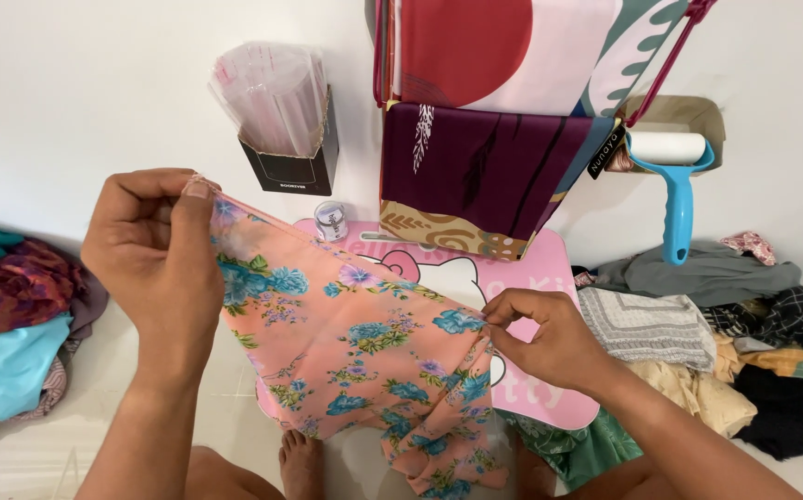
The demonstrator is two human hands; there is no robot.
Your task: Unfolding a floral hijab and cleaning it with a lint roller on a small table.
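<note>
Floral peach cloth (355, 343) hangs stretched over the small pink table (550, 264) because we pinch its top edge with left hand (156, 255) and right hand (545, 338) (fingers closed on fabric), spreading it flat.

A thin peach-pink cloth printed with blue and lilac flowers and green leaves (355, 343) is stretched at a slant between two bare hands above a low pink table, its upper edge running taut from upper left down to the right. The left hand (156, 250) pinches its top corner while the right hand (550, 338) grips the edge lower down. Its loose lower part hangs in soft folds toward the floor.
</note>
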